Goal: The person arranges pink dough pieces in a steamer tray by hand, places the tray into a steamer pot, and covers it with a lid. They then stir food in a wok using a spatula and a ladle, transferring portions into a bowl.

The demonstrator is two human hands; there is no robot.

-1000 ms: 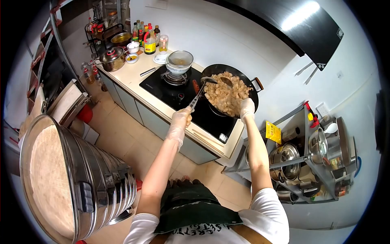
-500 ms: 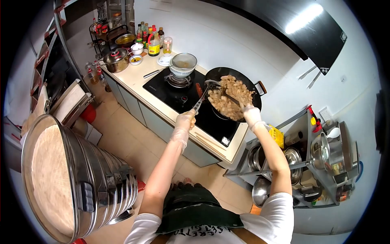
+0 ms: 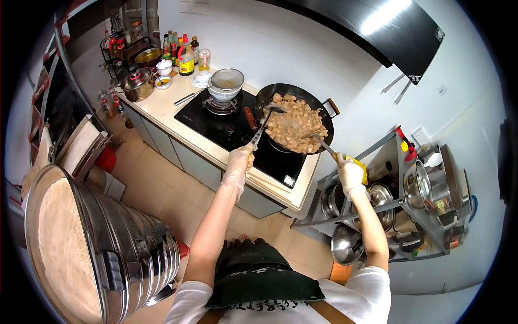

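Observation:
A black wok [image 3: 328, 129] on the right part of the black cooktop [image 3: 200, 120] holds a heap of browned, chunky food [image 3: 294, 121]. My left hand [image 3: 238, 164], in a clear glove, is closed around the handle of a metal ladle [image 3: 260, 129], whose head rests at the wok's left side over the food. The gloved right hand [image 3: 350, 175] grips the handle of a spatula [image 3: 325, 144]; the blade touches the food near the wok's lower right side. On the left burner sits a bowl [image 3: 222, 95] with a strainer [image 3: 228, 79] over it.
Sauce bottles [image 3: 186, 59] and a lidded pot [image 3: 137, 85] stand at the counter's far left. A tall stack of metal steamers [image 3: 124, 243] rises at lower left. Right of the counter is a metal rack [image 3: 372, 208] with bowls. A range hood [image 3: 402, 38] hangs above.
My right hand has drawn back from the wok, down and to the right, with the spatula. The food is more spread out. The whole view has shifted slightly.

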